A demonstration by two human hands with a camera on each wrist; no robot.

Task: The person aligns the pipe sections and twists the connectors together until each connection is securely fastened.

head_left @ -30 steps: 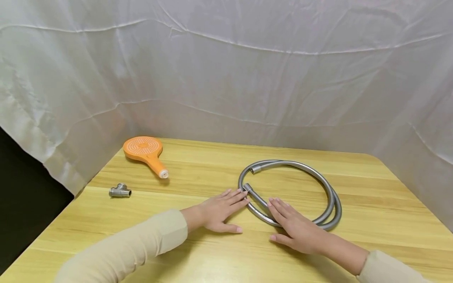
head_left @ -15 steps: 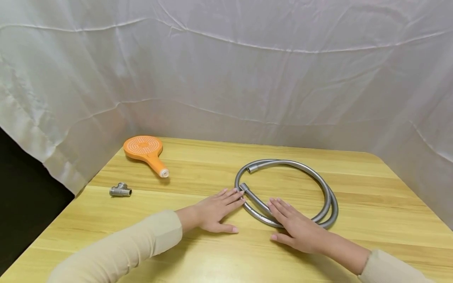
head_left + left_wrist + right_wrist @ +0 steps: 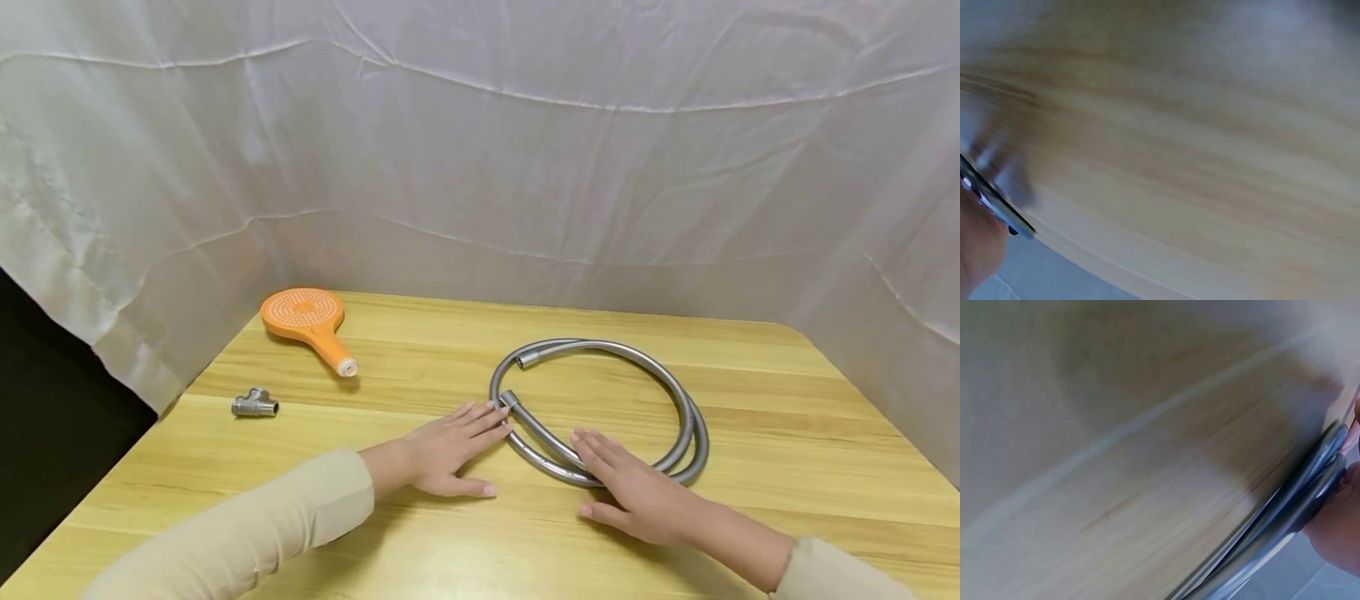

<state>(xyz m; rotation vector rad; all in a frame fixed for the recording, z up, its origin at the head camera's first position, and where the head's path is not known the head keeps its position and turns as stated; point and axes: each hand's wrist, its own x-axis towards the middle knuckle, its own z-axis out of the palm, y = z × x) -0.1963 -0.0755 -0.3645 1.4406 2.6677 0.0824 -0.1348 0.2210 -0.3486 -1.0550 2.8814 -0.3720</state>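
Note:
A grey metallic shower hose [image 3: 647, 357] lies in loose loops on the wooden table [image 3: 420, 367]; both end fittings point left. My left hand [image 3: 453, 450] is spread flat, its fingertips over the left side of the coil beside the nearer end fitting [image 3: 509, 399]. Straight fingers of my right hand [image 3: 637, 487] lie across the near side of the hose, hiding part of it. In the right wrist view the hose [image 3: 1260, 550] runs up against that hand. Only part of the left hand [image 3: 979, 247] appears in the left wrist view.
An orange hand shower [image 3: 305, 312] rests at the back left, its white-ended handle aimed toward the middle. Nearer, also left, sits a small metal tee fitting [image 3: 256, 404]. White cloth [image 3: 480, 167] hangs behind the table and along its sides.
The hose has slid a little to the left. My left hand has shifted left along with it, while the right hand has moved slightly right and nearer. Hand shower and tee fitting stay put.

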